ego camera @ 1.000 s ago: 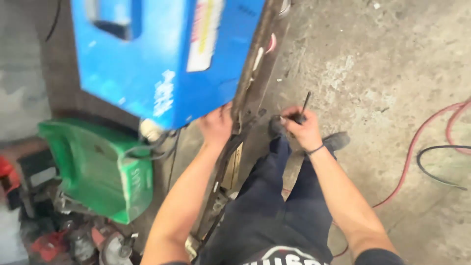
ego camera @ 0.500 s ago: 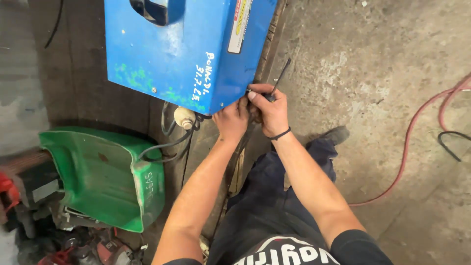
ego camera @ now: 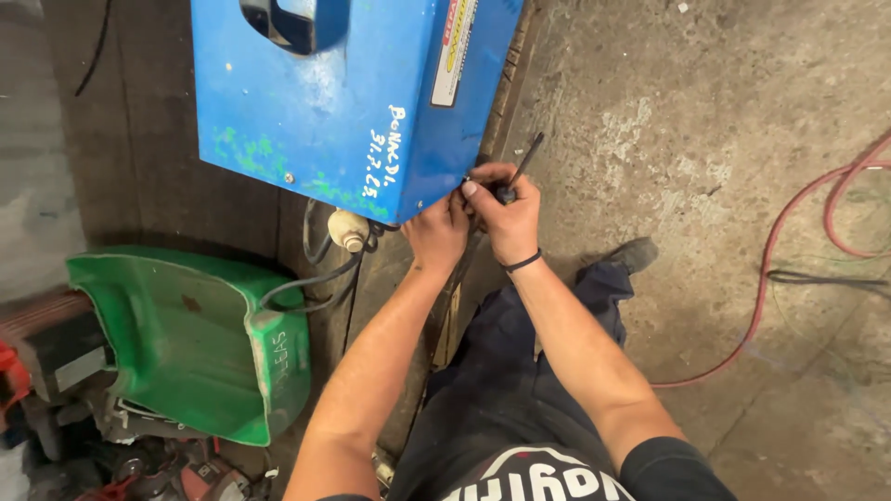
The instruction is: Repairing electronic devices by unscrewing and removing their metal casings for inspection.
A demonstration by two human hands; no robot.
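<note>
A blue metal box point(ego camera: 343, 102) with a dark handle on top stands in front of me. Both hands are at its lower right corner. My left hand point(ego camera: 436, 232) presses against the box's corner edge, fingers curled. My right hand point(ego camera: 506, 211) is shut on a thin dark tool point(ego camera: 522, 165), a screwdriver or key by its look, whose shaft sticks up past my fingers. The tool's working end is hidden behind my fingers. A dark band circles my right wrist.
A green plastic housing point(ego camera: 195, 339) lies at lower left, with a black cable point(ego camera: 316, 274) and a cream plug point(ego camera: 348, 229) running up to the box. Red hoses point(ego camera: 789, 269) curve across the concrete floor at right. Red tools and clutter sit at bottom left. My shoe point(ego camera: 636, 252) rests on the floor.
Both hands have come up to the box's lower right corner and closed together there; the right hand brought the thin tool with it. The view has shifted so the box looks closer.
</note>
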